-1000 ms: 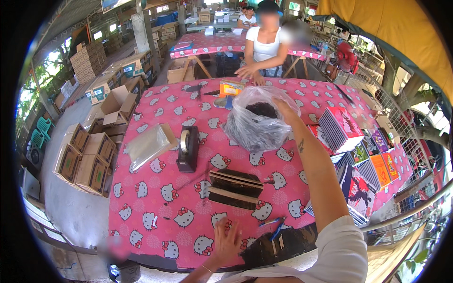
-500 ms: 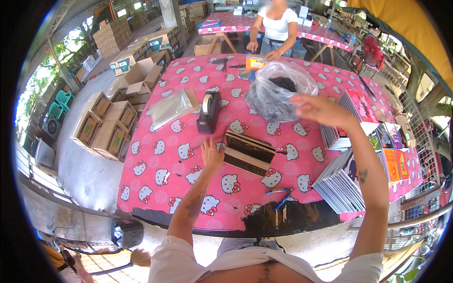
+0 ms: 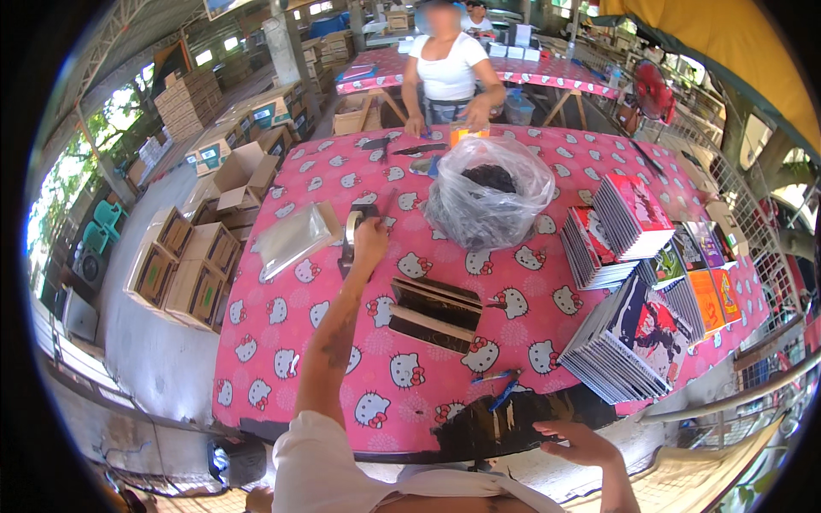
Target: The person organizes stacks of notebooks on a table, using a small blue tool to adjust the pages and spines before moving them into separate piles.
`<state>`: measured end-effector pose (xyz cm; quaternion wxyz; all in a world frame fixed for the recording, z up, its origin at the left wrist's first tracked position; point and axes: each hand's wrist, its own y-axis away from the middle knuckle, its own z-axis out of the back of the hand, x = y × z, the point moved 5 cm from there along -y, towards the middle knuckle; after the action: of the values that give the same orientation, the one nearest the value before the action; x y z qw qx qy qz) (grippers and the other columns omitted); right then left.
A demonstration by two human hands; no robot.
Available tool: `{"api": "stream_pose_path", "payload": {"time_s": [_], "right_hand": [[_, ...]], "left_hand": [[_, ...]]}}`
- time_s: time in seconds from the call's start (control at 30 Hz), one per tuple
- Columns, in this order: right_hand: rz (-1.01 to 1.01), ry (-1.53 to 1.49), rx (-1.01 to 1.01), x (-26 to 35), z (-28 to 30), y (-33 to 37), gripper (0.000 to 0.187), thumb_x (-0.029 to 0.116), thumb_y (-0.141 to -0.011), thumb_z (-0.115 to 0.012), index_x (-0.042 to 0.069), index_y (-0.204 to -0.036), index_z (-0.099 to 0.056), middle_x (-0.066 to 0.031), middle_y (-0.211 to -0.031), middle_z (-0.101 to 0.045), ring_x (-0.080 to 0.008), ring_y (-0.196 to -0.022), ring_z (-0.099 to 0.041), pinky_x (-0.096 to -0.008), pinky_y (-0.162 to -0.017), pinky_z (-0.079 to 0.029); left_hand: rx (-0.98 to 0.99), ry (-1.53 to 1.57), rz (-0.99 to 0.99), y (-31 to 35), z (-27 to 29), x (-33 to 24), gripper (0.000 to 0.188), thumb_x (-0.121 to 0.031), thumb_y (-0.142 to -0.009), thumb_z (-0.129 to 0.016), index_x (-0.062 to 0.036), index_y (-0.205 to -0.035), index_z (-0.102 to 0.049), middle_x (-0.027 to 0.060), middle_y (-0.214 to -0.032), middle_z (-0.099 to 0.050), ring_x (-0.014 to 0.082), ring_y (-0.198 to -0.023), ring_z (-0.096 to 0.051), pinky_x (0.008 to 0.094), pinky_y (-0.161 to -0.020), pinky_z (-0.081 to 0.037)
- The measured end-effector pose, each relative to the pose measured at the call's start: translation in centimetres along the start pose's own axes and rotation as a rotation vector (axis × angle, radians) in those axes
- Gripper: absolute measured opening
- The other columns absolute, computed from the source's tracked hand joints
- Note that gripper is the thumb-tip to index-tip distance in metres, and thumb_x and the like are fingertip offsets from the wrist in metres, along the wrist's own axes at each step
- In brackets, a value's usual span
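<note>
My left hand (image 3: 369, 243) is closed at the right side of a black tape dispenser (image 3: 349, 229), fingers curled against it. Just nearer on the table is a dark cardboard piece (image 3: 434, 329) with bare brown edges and a slot along it. My right hand (image 3: 578, 445) hangs over the table's front edge, fingers apart, with nothing in it. Two pens (image 3: 503, 392) lie between that hand and the cardboard. A pack of clear plastic sleeves (image 3: 295, 241) lies left of the dispenser. Beyond the cardboard stands a clear plastic bag (image 3: 479, 209) with black stuff inside.
Stacks of spiral notebooks (image 3: 611, 350) with colourful covers line the right of the pink patterned table (image 3: 299, 376). Across the table a person (image 3: 446, 73) in a white top handles an orange-and-white packet (image 3: 466, 131). Cardboard boxes (image 3: 201, 265) stand on the floor at left.
My left hand has moved from the tabletop beside the cardboard up to the tape dispenser. My right hand has drawn back from near the plastic bag to the front edge. The view has shifted.
</note>
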<state>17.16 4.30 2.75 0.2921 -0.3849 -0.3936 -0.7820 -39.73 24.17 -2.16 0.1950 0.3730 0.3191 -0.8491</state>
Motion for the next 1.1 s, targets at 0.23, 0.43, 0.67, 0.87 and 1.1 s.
{"api": "stream_pose_path", "payload": {"time_s": [0.23,0.43,0.67,0.87,1.1], "right_hand": [[0.017,-0.089,-0.052,3.2,-1.4,-2.6,0.054,0.029,-0.094,-0.066,0.004,-0.139,-0.049,-0.0152,-0.132,-0.059,-0.0269,-0.12,-0.058,-0.038,-0.098,-0.047],[0.625,0.09,-0.182,15.6,0.1,-5.1,0.042,0.017,-0.091,-0.066,0.004,-0.131,-0.057,-0.0136,-0.127,-0.061,-0.0285,-0.111,-0.063,-0.0382,-0.091,-0.052],[1.394,0.08,0.102,29.1,-5.6,-4.1,0.038,0.015,-0.086,-0.055,0.008,-0.124,-0.058,-0.0117,-0.13,-0.054,-0.0261,-0.121,-0.053,-0.0421,-0.101,-0.043],[1.667,0.036,0.15,30.3,-10.4,1.9,0.023,0.015,-0.083,-0.057,0.005,-0.104,-0.062,-0.0085,-0.112,-0.058,-0.0225,-0.105,-0.059,-0.0329,-0.092,-0.049],[1.738,-0.02,0.017,28.7,-9.7,10.5,0.015,0.009,-0.078,-0.063,0.004,-0.092,-0.063,-0.0086,-0.102,-0.058,-0.0214,-0.094,-0.061,-0.0289,-0.08,-0.053]], "left_hand": [[0.062,-0.16,0.258,-7.2,-6.8,5.5,0.036,-0.023,-0.087,-0.057,0.0068,-0.105,-0.066,0.0305,-0.098,-0.066,0.0458,-0.1,-0.064,0.0484,-0.087,-0.051],[0.079,-0.086,0.141,-7.2,-6.8,4.9,0.032,-0.021,-0.087,-0.059,0.0006,-0.108,-0.068,0.0291,-0.1,-0.067,0.0437,-0.101,-0.064,0.0462,-0.089,-0.05],[0.15,-0.095,-0.283,0.4,-1.0,-4.0,0.026,-0.012,-0.086,-0.062,-0.0012,-0.11,-0.067,0.0224,-0.11,-0.06,0.0378,-0.098,-0.062,0.0431,-0.087,-0.05],[0.138,-0.304,-0.388,11.0,6.5,-5.5,0.032,-0.01,-0.085,-0.062,-0.0071,-0.116,-0.063,0.0187,-0.119,-0.056,0.0388,-0.105,-0.06,0.0454,-0.086,-0.051],[0.272,-0.361,-0.267,20.8,7.4,-9.3,0.036,-0.009,-0.085,-0.064,-0.0077,-0.121,-0.06,0.0212,-0.125,-0.053,0.0407,-0.109,-0.058,0.0458,-0.09,-0.052]]}}
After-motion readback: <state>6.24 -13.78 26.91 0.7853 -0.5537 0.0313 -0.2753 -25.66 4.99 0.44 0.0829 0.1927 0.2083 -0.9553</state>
